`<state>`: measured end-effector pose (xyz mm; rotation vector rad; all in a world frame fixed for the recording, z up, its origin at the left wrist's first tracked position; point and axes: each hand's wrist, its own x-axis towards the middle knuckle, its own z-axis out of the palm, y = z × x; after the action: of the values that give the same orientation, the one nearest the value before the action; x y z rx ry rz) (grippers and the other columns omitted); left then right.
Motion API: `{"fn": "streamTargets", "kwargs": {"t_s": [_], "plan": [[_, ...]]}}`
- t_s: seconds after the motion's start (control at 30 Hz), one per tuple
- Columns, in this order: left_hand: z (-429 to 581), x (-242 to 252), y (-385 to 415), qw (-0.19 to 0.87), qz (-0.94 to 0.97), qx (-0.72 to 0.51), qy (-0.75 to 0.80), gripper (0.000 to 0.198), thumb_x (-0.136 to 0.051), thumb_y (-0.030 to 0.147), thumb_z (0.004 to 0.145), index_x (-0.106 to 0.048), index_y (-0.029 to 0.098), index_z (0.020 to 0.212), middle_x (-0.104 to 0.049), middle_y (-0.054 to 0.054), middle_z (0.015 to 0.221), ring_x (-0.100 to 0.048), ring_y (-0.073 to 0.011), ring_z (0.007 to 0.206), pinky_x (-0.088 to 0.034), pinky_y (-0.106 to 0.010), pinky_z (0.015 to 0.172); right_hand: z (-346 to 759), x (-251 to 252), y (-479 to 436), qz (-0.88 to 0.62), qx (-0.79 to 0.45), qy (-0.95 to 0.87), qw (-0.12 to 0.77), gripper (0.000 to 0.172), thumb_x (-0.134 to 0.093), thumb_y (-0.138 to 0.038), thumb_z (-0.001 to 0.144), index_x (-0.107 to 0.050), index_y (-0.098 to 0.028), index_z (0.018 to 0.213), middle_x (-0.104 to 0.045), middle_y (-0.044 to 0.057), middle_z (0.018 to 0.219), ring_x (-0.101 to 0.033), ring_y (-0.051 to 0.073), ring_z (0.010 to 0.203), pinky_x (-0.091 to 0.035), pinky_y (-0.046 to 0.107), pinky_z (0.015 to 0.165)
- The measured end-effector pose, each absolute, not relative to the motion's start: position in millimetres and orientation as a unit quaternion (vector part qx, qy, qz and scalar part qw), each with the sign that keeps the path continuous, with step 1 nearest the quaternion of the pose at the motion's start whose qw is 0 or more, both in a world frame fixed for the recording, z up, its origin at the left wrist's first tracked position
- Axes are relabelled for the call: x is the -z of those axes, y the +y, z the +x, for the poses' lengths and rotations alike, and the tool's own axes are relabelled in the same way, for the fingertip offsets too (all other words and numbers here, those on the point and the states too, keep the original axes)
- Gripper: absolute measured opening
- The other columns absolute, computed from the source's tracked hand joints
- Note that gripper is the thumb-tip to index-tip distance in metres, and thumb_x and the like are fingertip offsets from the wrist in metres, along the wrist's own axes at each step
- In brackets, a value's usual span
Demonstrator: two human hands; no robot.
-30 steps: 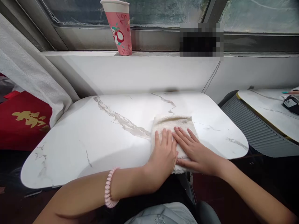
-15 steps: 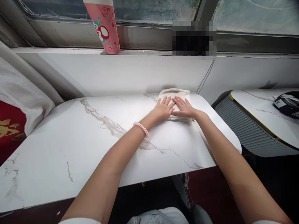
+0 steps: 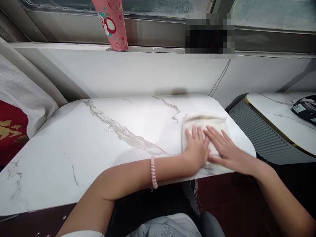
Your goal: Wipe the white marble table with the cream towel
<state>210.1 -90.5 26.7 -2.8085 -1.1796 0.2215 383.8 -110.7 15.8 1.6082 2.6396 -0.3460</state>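
A cream cloth (image 3: 207, 121) lies flat on the right part of a white marble-patterned table (image 3: 74, 141). Both palms press on it. My left hand (image 3: 197, 148), with a pink coiled band on its wrist, rests on the cloth's lower left part, fingers stretched out. Beside it, close to the left fingers, my right hand (image 3: 225, 149) lies with its fingers spread over the cloth's right part. The cloth's lower part is partly hidden under the hands, near the table's front edge.
On the window sill stand a pink patterned cup (image 3: 115, 29) and a pixelated dark object (image 3: 207, 39). A second table (image 3: 278, 112) with a black item (image 3: 306, 108) is at the right. A white and red curtain (image 3: 32, 89) hangs at the left.
Both hands and the cloth have moved from the table's back edge towards the front and to the right. The view has tilted slightly down.
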Motion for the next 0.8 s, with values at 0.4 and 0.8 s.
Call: {"fn": "streamTargets", "kwargs": {"t_s": [0.4, 0.8], "plan": [[254.0, -28.4, -109.7, 0.057, -0.924, -0.073, -0.371, 0.062, -0.032, 0.044, 0.101, -0.028, 0.008, 0.152, -0.035, -0.022, 0.152, -0.038, -0.0396, 0.138, -0.044, -0.054, 0.103, 435.5, -29.3, -113.3, 0.521, 0.228, 0.822, 0.039, 0.095, -0.055, -0.065, 0.084, 0.006, -0.042, 0.154, 0.005, -0.005, 0.163, 0.003, 0.031, 0.147, -0.008, 0.057, 0.12], [271.4, -9.1, 56.3, -0.024, -0.921, 0.001, -0.39, 0.056, -0.026, 0.04, 0.102, -0.025, 0.019, 0.154, -0.018, -0.011, 0.161, -0.015, -0.0295, 0.149, -0.012, -0.051, 0.12, 432.0, -25.3, 37.0, 0.636, 0.208, 0.743, -0.003, 0.09, -0.052, -0.048, 0.079, -0.011, -0.026, 0.156, -0.001, 0.005, 0.164, 0.005, 0.027, 0.149, -0.001, 0.057, 0.12]]}}
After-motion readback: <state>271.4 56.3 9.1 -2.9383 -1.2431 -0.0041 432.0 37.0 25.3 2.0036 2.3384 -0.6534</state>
